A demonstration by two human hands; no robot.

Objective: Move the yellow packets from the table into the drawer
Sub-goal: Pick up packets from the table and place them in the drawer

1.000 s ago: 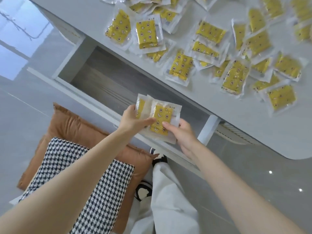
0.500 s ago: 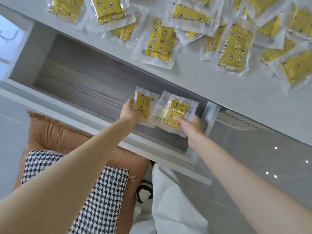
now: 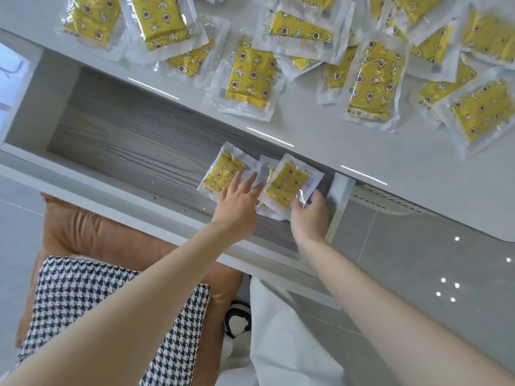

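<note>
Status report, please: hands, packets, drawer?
Left hand open, fingers on left packet in drawer. Right hand grips right packet. Many packets on table. Nothing blocks drawer.

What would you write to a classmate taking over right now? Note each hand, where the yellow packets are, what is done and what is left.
Left hand: open, straight fingers resting on the left packet, which is down in the open drawer.
Right hand: pinches the right packet by its near edge, at the drawer's right end; not yet let go.
Done: these packets have reached the drawer.
Left: release them, then move the many yellow packets lying on the table.
</note>
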